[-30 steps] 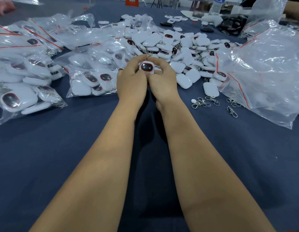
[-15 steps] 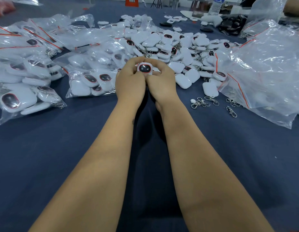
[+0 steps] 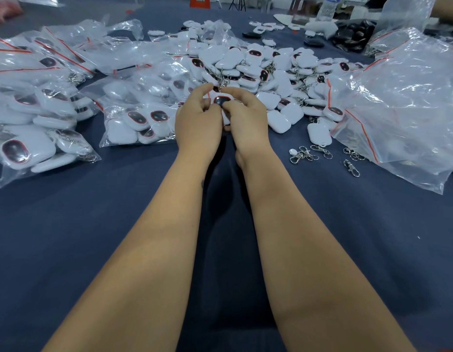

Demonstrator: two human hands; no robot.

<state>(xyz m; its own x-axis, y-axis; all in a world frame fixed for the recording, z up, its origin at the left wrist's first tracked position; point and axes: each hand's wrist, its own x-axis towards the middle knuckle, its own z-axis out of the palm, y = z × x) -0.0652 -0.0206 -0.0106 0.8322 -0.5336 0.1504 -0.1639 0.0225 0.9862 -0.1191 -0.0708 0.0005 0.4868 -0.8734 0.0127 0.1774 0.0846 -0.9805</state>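
Note:
Both hands meet above the dark blue cloth, just in front of a heap of white fobs. My left hand (image 3: 198, 123) and my right hand (image 3: 247, 120) together grip one white fob (image 3: 221, 100) with a dark, red-rimmed oval window facing up. Fingers and thumbs of both hands curl round its edges, and its lower part is hidden between the palms. A metal clasp (image 3: 223, 82) shows just beyond the fingertips; whether it hangs on this fob I cannot tell.
A loose heap of white fobs (image 3: 271, 69) lies behind the hands. Filled clear bags (image 3: 134, 118) sit at left, with more bagged fobs (image 3: 30, 146) further left. Empty clear bags (image 3: 403, 105) pile at right. Several loose metal clasps (image 3: 321, 154) lie right of my right wrist.
The fob has tipped slightly toward me and sunk a little between the hands. My fingers have shifted round its edges; the arms stay in place.

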